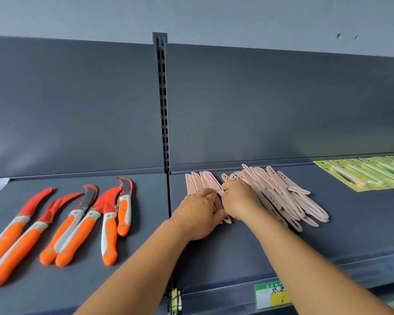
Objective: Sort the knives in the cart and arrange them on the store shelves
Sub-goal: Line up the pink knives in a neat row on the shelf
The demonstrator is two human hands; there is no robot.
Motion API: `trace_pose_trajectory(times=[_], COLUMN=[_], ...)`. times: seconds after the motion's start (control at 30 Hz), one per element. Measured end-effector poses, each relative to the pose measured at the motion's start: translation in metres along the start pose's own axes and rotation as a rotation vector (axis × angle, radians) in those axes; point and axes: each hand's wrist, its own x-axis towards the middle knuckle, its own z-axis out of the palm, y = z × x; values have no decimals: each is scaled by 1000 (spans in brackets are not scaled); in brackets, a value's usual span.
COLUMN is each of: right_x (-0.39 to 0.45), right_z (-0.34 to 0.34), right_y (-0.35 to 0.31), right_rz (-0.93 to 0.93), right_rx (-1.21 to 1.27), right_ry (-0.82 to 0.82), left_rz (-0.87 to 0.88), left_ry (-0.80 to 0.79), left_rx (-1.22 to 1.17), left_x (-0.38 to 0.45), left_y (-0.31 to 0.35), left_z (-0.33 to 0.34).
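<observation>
A dark grey store shelf (237,242) with a slotted upright (163,105) in its back panel runs under a pale wall. On it, both hands meet over a small row of pink sheathed knives (199,181). The left hand (197,214) lies palm down, fingers curled onto the row, thumb tucked beneath near a looped handle end. The right hand (239,200), touching the left, pinches one pink knife at its fingertips. Just right of the right hand lies a loose pile of the same pink knives (289,201), each sheath pierced with slots, each handle ending in a loop. Farther right are green carded knives (369,172). Left of the left hand, orange-handled curved knives (77,226) lie with red blade covers. Below the hands, a green and yellow price label (272,294) carries handwriting that I cannot read.
</observation>
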Motion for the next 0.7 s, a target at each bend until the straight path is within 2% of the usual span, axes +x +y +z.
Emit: trace_pose_trajectory(times=[0.27,0.43,0.7], right_x=[-11,-25,-28], right_z=[-7,-14,-17], right_y=[9,37,35], right_rz=[-30,-67,-83], right_rx=[1,-245,-281], right_ry=[10,35,83], left_rz=[28,64,40], left_ry=[2,-48,-65], left_rx=[48,101,118], left_x=[0,6,11], left_y=[3,16,17], left_z=[-4,-6,-1])
